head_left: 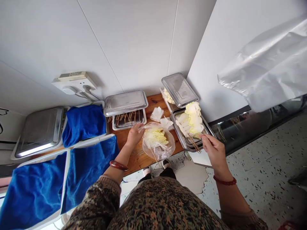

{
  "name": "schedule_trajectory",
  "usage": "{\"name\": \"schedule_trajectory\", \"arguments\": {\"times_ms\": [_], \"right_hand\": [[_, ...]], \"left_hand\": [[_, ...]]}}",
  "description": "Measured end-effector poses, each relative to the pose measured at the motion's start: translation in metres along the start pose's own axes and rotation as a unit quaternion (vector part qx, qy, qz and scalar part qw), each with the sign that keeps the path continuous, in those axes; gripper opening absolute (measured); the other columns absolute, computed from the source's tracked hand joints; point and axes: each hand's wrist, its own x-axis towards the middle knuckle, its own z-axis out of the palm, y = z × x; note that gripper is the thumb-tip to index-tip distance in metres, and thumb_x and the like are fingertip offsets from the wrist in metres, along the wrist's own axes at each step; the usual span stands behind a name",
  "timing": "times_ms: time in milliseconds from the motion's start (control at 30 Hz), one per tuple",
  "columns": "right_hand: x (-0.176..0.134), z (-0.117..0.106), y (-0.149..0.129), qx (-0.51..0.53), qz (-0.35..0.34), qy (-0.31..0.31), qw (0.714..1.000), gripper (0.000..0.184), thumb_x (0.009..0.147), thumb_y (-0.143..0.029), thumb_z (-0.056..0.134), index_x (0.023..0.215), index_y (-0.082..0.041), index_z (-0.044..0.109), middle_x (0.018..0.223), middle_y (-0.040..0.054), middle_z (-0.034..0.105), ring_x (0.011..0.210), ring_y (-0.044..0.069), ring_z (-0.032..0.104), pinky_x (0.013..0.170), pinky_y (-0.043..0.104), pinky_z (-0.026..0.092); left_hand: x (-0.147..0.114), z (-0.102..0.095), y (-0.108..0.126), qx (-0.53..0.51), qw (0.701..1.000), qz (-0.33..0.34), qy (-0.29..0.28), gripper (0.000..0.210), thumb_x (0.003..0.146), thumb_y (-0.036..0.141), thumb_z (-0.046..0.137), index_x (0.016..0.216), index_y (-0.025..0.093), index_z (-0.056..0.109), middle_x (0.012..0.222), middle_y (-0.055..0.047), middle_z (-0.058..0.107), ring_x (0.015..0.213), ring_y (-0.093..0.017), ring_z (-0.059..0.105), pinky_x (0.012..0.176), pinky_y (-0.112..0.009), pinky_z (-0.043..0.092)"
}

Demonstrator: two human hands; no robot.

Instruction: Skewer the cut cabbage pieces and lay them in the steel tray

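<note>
My right hand (213, 147) is closed on the stick end of a skewer of pale cabbage leaves (193, 116), raised over a metal tray (208, 129). More skewers of white leaves (183, 124) lie in that tray, their sticks pointing toward me. With my left hand (135, 134) I pinch the rim of a clear plastic bag (169, 148) that lines or covers a round bowl. Yellow-green leafy cabbage (157, 136) sits inside the bag, and a thin stick pokes out toward me. The bowl's own shape is partly hidden by the plastic.
A lidded tray of skewers (128, 118) stands behind the bowl, near crumpled white tissues (157, 114). Blue cloths (88, 172) cover containers on the left. A metal lid (179, 89) rests at the back right. Plastic sheeting (268, 64) hangs at the right.
</note>
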Motion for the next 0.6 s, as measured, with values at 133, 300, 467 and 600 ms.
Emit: {"name": "schedule_trajectory", "arguments": {"times_ms": [133,300,467,600], "right_hand": [[-0.036,0.019,-0.025,0.125,0.073,-0.088,0.986,0.026,0.091,-0.04,0.059,0.096,-0.018,0.071,0.051,-0.0066,0.037,0.048,0.01,0.033,0.046,0.025,0.029],[-0.072,0.07,-0.015,0.247,0.175,-0.232,0.924,0.026,0.088,-0.043,0.061,0.088,-0.018,0.069,0.051,-0.0081,0.034,0.044,0.007,0.025,0.044,0.023,0.02],[-0.072,0.112,0.022,0.248,0.227,-0.245,0.909,0.035,0.079,-0.051,0.067,0.083,-0.016,0.07,0.054,-0.0079,0.035,0.044,0.006,0.024,0.043,0.023,0.017],[-0.055,0.118,0.049,0.233,0.218,-0.197,0.927,0.037,0.078,-0.054,0.066,0.084,-0.018,0.069,0.051,-0.0084,0.035,0.045,0.007,0.024,0.043,0.024,0.017]], "left_hand": [[0.001,-0.003,-0.003,-0.003,1.0,0.023,-0.011,0.028,0.081,0.026,0.061,0.106,0.015,0.066,0.108,-0.012,0.067,0.106,-0.025,0.062,0.097,-0.039,0.047],[-0.002,-0.005,-0.005,-0.029,0.999,0.038,0.011,0.029,0.08,0.027,0.064,0.107,0.018,0.065,0.106,-0.01,0.067,0.101,-0.024,0.062,0.093,-0.038,0.049],[-0.009,-0.009,-0.011,-0.026,0.997,-0.008,0.072,0.02,0.085,0.024,0.057,0.103,0.018,0.064,0.102,-0.008,0.067,0.097,-0.021,0.062,0.089,-0.035,0.049],[-0.037,-0.004,-0.016,-0.003,0.995,-0.057,0.076,0.025,0.092,0.024,0.04,0.101,0.017,0.062,0.095,-0.008,0.067,0.089,-0.02,0.062,0.084,-0.034,0.049]]}}
